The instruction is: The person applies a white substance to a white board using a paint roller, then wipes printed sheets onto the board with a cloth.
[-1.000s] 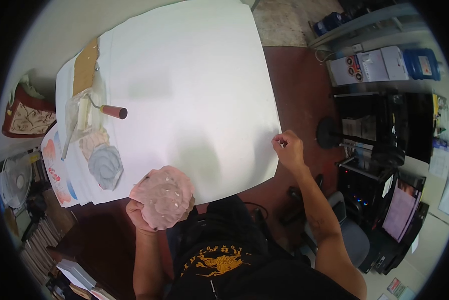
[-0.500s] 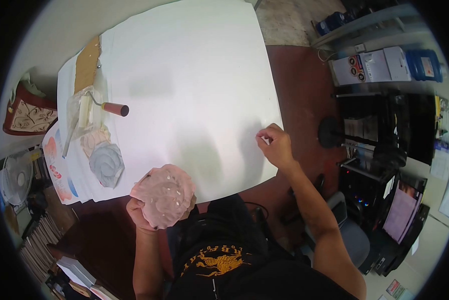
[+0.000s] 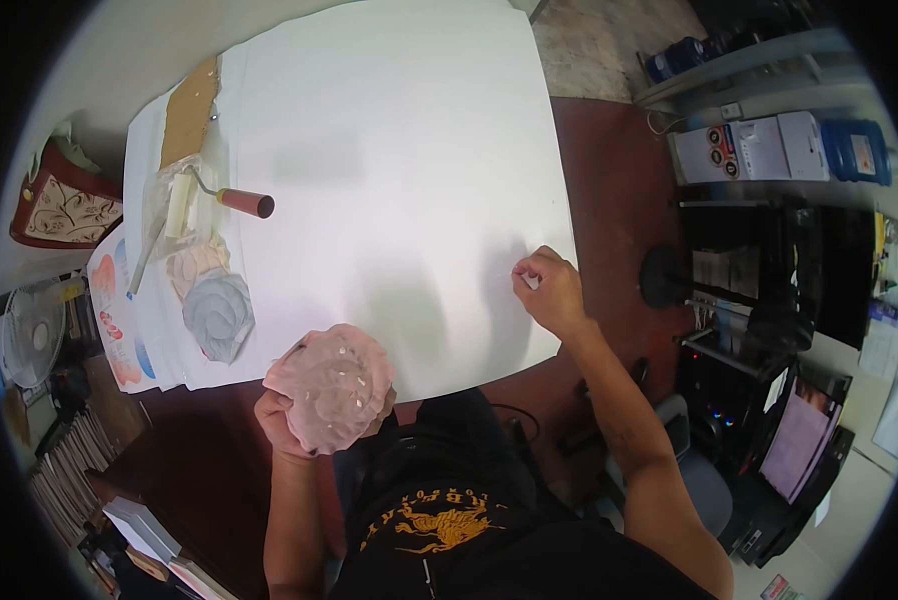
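Note:
My left hand grips the lower left edge of a round, pink, ruffled piece at the near edge of the white tabletop. Small white bits are scattered on its face. Over the right side of the table, my right hand is closed in a pinch, thumb against fingers. A pale spot shows between them, too small to identify. To the left lie a grey ruffled piece, a beige one partly under it, and a paint roller with a dark red handle.
A piece of cardboard and a thin grey stick lie along the table's left side. A white fan stands beyond that side. An office chair and a lit monitor are to the right.
The view has shifted slightly, so the table and the things on it appear a little further right. Both hands keep their grips, and the pink piece has barely moved.

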The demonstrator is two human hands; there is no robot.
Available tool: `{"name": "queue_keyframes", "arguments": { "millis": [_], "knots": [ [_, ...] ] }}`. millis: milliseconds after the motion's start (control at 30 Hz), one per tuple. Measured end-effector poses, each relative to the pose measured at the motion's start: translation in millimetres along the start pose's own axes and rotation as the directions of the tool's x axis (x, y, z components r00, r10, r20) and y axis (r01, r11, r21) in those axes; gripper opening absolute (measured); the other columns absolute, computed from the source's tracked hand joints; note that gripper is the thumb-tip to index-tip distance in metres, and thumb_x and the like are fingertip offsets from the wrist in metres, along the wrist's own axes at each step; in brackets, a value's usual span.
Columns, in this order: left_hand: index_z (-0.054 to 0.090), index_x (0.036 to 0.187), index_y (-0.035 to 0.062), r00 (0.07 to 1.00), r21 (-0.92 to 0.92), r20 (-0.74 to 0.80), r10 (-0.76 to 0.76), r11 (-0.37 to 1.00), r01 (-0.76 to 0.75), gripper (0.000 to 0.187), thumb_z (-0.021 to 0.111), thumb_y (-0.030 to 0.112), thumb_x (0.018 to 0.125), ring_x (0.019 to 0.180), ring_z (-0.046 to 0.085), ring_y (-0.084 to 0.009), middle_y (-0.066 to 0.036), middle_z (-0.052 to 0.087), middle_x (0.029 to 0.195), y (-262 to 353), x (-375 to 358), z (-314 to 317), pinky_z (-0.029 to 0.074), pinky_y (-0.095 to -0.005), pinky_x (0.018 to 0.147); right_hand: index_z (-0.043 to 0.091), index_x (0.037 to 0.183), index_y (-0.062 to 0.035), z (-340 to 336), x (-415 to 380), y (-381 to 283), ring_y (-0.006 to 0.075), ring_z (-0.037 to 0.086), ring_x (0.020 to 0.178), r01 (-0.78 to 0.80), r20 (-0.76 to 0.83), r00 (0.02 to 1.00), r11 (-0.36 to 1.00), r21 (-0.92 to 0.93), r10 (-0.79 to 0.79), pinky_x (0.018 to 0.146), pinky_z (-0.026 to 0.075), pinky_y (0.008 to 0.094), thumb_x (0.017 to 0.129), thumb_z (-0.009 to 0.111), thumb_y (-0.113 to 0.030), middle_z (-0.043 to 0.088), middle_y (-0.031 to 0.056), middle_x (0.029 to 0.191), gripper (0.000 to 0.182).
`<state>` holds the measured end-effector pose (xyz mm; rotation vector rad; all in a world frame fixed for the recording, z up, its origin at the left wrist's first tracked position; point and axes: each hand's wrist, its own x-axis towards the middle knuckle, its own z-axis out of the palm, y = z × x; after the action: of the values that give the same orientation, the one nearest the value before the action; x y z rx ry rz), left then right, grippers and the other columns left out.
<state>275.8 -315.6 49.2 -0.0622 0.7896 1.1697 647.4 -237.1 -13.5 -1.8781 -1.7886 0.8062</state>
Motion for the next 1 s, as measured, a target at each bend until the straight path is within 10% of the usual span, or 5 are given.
{"name": "queue_keyframes", "arguments": {
  "millis": [500, 600, 700, 1000],
  "knots": [
    [0.048, 0.137, -0.0062, 1.000, 0.003, -0.008, 0.019, 1.000, -0.019, 0.083, 0.060, 0.019, 0.059, 0.120, 0.058, -0.0403, -0.025, 0.058, 0.131, 1, -2, -5, 0.049, -0.0488, 0.105, 0.069, 0.076, -0.0055, 20, 4, -5, 0.0243, 0.061, 0.064, 0.159, 0.054, 0.987, 0.949, -0.272, -0.150, 0.066, 0.049, 0.0375, 0.073, 0.074, -0.005, 0.064, 0.0061, 0.079, 0.006],
    [0.048, 0.137, -0.0065, 1.000, -0.018, -0.001, 0.020, 1.000, -0.020, 0.083, 0.060, 0.018, 0.058, 0.120, 0.058, -0.0403, -0.025, 0.058, 0.131, 1, -3, -2, 0.049, -0.0484, 0.105, 0.069, 0.076, -0.0061, 15, 9, -5, 0.0247, 0.062, 0.064, 0.080, 0.016, 0.997, 0.997, 0.024, -0.080, 0.061, 0.050, 0.0382, 0.073, 0.076, -0.005, 0.064, 0.0068, 0.079, 0.008],
    [0.047, 0.138, -0.0074, 1.000, -0.039, 0.024, 0.019, 0.999, -0.018, 0.083, 0.060, 0.017, 0.059, 0.121, 0.057, -0.0406, -0.025, 0.057, 0.132, 2, -4, -4, 0.047, -0.0494, 0.106, 0.069, 0.077, -0.0066, 10, 25, 5, 0.0248, 0.062, 0.063, 0.077, -0.180, 0.980, 0.995, -0.059, -0.087, 0.056, 0.050, 0.0389, 0.074, 0.077, -0.006, 0.063, 0.0067, 0.078, 0.009],
    [0.047, 0.139, -0.0056, 1.000, -0.012, 0.009, 0.027, 1.000, -0.027, 0.083, 0.061, 0.016, 0.060, 0.123, 0.056, -0.0406, -0.025, 0.056, 0.134, 4, -5, -14, 0.046, -0.0481, 0.108, 0.070, 0.079, -0.0059, 13, 56, 14, 0.0226, 0.062, 0.063, 0.137, -0.092, 0.985, 0.984, -0.117, -0.148, 0.066, 0.048, 0.0361, 0.076, 0.075, -0.006, 0.066, 0.0046, 0.083, 0.006]
  ]
}}
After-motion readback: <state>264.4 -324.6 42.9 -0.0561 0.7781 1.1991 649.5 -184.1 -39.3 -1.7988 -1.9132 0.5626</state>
